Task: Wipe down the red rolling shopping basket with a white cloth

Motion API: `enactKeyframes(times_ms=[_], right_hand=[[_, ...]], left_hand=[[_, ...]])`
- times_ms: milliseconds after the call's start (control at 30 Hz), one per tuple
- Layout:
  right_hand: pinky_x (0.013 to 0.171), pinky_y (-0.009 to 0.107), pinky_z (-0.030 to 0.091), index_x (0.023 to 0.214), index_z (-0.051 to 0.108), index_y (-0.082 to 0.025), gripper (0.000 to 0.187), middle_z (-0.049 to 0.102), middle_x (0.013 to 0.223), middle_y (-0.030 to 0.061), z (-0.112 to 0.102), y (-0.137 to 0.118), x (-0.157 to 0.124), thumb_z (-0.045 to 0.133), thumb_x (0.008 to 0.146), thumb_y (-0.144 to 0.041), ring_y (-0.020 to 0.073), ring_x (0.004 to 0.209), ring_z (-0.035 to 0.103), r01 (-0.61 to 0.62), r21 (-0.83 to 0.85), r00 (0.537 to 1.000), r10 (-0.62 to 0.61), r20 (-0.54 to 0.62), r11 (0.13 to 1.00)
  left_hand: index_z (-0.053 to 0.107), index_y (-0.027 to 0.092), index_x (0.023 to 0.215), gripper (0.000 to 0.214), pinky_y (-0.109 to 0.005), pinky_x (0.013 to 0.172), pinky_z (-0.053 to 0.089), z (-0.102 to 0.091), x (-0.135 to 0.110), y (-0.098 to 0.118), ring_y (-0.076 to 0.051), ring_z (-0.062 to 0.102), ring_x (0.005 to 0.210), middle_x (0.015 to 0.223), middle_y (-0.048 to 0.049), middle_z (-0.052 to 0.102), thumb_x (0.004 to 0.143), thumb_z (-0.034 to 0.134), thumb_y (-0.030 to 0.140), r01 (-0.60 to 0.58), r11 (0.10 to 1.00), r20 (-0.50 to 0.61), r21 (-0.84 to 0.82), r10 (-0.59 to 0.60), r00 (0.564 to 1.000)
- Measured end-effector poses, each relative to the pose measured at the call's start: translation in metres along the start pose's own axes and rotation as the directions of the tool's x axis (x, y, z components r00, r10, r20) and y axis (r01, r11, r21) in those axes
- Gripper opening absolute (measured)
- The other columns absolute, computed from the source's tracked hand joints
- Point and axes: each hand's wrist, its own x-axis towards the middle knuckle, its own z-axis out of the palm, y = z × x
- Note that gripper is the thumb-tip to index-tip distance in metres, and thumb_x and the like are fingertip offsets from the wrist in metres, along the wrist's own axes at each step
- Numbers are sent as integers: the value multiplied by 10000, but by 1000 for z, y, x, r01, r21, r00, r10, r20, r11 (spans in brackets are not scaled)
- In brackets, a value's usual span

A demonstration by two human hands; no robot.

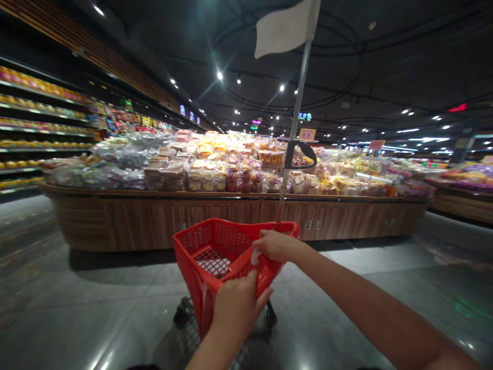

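Note:
A red plastic shopping basket (210, 246) on a wheeled frame stands right in front of me, and I see nothing inside it. My left hand (236, 303) is closed on the basket's near rim. My right hand (277, 245) is closed over the rim at the right corner, with a small white scrap showing under its fingers. A metal pole (295, 123) rises from the basket's far right corner, carrying a black handle loop (301, 154) and a white flag (285, 25) at the top.
A long wooden display island (231, 216) piled with packaged bread and snacks crosses the view ahead. Shelves of goods (38, 128) line the left wall. Another display (462, 190) stands at the right. Glossy dark floor (96, 298) stretches on both sides.

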Motion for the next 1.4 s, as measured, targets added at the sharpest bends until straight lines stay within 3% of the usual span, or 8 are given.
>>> enactKeyframes(times_ms=[233,333,467,633,767,933,1067,1400], right_hand=[[646,223,418,843,681,-205,188,680,793,9,-14,-5,17,508,823,-132,139,714,565,82,111,971,-105,214,990],[676,246,415,912,673,-182,191,679,858,42,-10,-6,21,492,853,-173,155,763,561,81,35,945,-88,315,996],[701,253,404,932,666,-155,203,680,880,60,-6,2,24,477,859,-152,161,792,561,51,-27,946,-40,322,998],[652,237,397,932,668,-203,211,687,871,30,-7,-5,20,467,869,-204,146,732,581,112,50,926,-123,356,992],[665,235,405,981,658,-191,226,691,908,39,-9,0,23,463,867,-188,152,761,596,-27,47,939,10,344,999],[689,223,422,909,666,-164,224,696,862,42,-11,36,14,453,853,-126,141,745,604,-192,2,943,184,277,981],[701,261,421,887,654,-155,242,687,883,79,-8,55,-2,413,871,-143,179,782,614,-290,-41,941,293,170,956],[706,218,411,938,644,-190,221,685,923,38,-15,50,-15,430,882,-190,152,810,612,-313,36,943,306,132,949]], left_hand=[[499,252,1215,470,-341,685,462,1,-1,-5,-247,653,765,821,-67,695,815,475,498,4,1000,-23,19,-3,1000],[514,243,1205,463,-332,695,464,1,0,-5,-243,653,793,845,-66,697,818,474,493,-4,1000,-10,-5,4,1000],[552,238,1161,445,-336,703,465,0,1,-6,-245,655,793,836,-72,699,820,460,508,3,1000,10,-5,-3,1000],[498,257,1233,476,-340,714,463,3,0,-10,-244,655,807,863,-63,702,824,458,499,-13,1000,0,-23,13,1000],[464,258,1259,506,-330,696,459,1,1,-10,-240,655,785,841,-60,700,818,463,507,-8,1000,11,-8,9,1000],[603,238,1007,358,-318,713,452,-11,1,-7,-236,651,813,843,-64,697,813,470,508,44,999,53,1,-44,998],[610,240,985,352,-315,721,449,-16,1,-10,-235,650,828,853,-62,699,797,494,514,55,998,57,-2,-55,997],[612,286,996,366,-297,681,426,-6,3,-27,-224,652,787,862,-34,707,782,487,555,22,1000,11,6,-22,1000]])
